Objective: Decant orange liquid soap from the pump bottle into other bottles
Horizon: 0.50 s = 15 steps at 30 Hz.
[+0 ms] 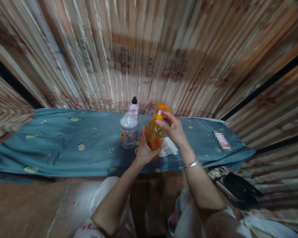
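An amber see-through pump bottle (157, 135) is held up, slightly tilted, over the front part of the covered table. My left hand (147, 150) wraps round its lower body. At its neck, my right hand (172, 127) grips the orange pump top (160, 114) between thumb and fingers; the spout points right. Left of the bottle stands a clear wide-mouthed plastic jar (129, 130) with an orange and black print and no lid on it. Behind the jar is a clear bottle with a black cap (134, 106). White tissue (169, 147) lies beneath my right hand.
A blue-green cloth with yellow pineapples (64, 142) covers the long table. At its right end lies a blurred-out flat item (223, 141). Pleated curtains (144, 56) hang close behind and at both sides. A black bag (238, 190) sits low at the right.
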Available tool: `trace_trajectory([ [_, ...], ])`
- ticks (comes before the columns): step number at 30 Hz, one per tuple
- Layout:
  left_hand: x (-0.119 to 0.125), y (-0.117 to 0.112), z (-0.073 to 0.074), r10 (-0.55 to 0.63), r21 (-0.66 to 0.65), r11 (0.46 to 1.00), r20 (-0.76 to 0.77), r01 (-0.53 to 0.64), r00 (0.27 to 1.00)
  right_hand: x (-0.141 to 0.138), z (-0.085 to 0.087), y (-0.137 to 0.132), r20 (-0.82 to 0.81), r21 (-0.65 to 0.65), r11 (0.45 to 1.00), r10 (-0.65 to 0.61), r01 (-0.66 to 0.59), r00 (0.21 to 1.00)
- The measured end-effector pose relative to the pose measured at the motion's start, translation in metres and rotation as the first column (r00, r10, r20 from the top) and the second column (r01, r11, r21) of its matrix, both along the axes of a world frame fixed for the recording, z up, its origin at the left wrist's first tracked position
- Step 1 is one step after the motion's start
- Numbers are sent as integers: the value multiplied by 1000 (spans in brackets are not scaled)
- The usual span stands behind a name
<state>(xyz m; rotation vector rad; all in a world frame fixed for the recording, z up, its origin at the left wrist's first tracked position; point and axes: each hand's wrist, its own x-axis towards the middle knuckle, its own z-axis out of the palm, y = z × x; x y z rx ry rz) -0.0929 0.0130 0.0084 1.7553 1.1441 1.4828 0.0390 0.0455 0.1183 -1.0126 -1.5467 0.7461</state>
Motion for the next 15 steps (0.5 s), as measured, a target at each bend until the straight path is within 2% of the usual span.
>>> trace_trajectory([
  [4,1,1,-3,6,-7,1000,7,-6,1000,0,-3,1,99,80,980,-189,182,977],
  [6,2,1,-4,4,0,1000,9,-4,1000,0,-4,1,116,103,967,-245,233,963],
  [8,2,1,-5,6,1,1000,10,-6,1000,0,-5,2,103,101,975,-206,196,973],
  [12,1,1,-5,9,-26,1000,20,-9,1000,1,-7,2,71,77,996,-52,47,996],
  [15,1,1,-3,3,-37,999,33,-2,999,-1,-6,0,109,90,992,-94,84,990],
])
